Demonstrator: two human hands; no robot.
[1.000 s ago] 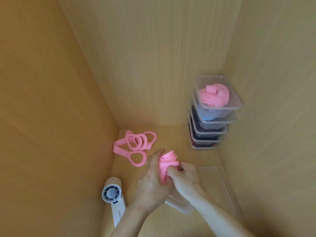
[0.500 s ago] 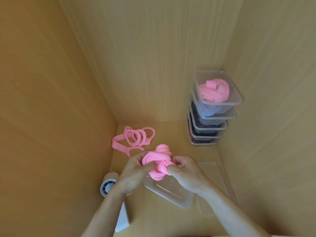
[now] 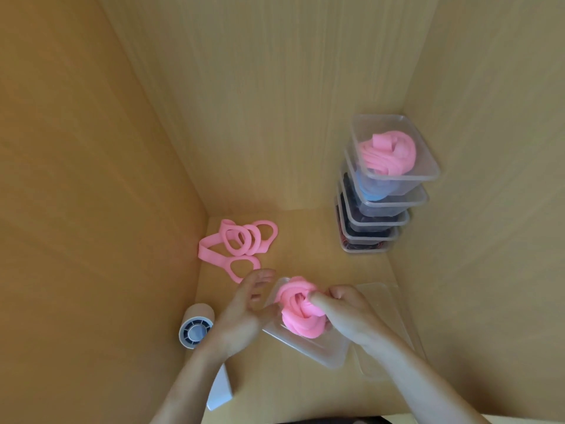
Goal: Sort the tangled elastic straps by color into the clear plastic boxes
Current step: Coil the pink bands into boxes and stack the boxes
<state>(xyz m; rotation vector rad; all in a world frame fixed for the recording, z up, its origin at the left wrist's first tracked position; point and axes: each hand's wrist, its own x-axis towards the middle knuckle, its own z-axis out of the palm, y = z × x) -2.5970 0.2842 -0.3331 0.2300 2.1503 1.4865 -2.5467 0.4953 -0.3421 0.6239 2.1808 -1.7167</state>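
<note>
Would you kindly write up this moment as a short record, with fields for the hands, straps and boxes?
left hand: fingers straight, at the open box's left edge, holding nothing
right hand: grips the pink bundle, thumb pushed into it
pink bundle: coiled, sitting in the open box
open box: clear, in front of the person
clear lid: flat, right of the open box
loose pink straps: tangled, back left, outside any box
box stack: back right; pink contents on top, blue beneath, darker below
white fan: left of the left hand
</note>
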